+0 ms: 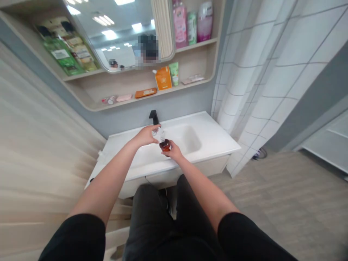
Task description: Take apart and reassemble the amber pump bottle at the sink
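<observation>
One white washbasin (214, 137) lies below two hands. One amber bottle (165, 145) is held above the basin by the right hand (172, 151), its fingers curled around it, while one small white object (159, 135) at the bottle's top is pinched by the left hand (145, 136), its fingers pressed together.

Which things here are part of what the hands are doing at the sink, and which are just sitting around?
In use:
left hand, holding a crumpled white item
right hand, gripping an amber bottle

Just sitting on the shelves:
orange carton
green tube
pink bottle
orange pouch
</observation>
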Tool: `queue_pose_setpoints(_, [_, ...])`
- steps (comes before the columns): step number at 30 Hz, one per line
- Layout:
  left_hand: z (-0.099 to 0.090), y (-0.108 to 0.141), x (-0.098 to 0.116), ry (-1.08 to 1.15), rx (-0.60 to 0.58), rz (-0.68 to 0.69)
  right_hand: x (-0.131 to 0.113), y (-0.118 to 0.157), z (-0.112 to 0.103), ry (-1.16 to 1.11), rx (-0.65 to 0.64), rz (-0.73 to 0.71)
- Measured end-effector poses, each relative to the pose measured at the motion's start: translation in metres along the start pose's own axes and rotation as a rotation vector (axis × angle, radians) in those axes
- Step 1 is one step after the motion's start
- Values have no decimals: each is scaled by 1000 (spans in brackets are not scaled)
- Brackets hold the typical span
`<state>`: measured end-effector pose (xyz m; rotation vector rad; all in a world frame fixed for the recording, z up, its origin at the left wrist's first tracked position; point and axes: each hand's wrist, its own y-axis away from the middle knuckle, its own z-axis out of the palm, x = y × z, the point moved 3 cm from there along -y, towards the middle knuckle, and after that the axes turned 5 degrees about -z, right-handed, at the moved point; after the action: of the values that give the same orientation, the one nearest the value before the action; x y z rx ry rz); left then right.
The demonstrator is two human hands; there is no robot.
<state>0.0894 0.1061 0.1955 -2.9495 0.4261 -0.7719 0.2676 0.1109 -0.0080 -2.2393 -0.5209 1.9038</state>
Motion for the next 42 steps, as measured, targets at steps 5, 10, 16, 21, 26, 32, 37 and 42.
queue_pose_setpoints(5, [1, -8, 3, -11, -16, 9, 2, 0, 0, -16, 11, 11])
queue_pose_setpoints(10, [1, -13, 9, -63, -34, 17, 7, -2, 0, -56, 23, 10])
queue_pose_setpoints(16, [0, -19, 18, -103, -51, 38, 8, -3, 0, -63, 47, 14])
queue_pose_setpoints(21, [0, -22, 25, -117, -54, 64, 4, -2, -1, -44, 65, 31])
queue_pose_setpoints(26, [-1, -25, 31, -125, -70, 92, 4, -2, -1, -35, 74, 39])
queue_pose_setpoints(32, [-1, -29, 41, -146, -84, 113, 10, -4, 0, -69, 99, 35])
queue_pose_setpoints(37, [0, -33, 49, -174, -104, 136, 9, -4, -1, -83, 105, 46])
queue_pose_setpoints(42, [0, -37, 49, -229, -128, 134, 5, -2, -2, -98, 101, 43])
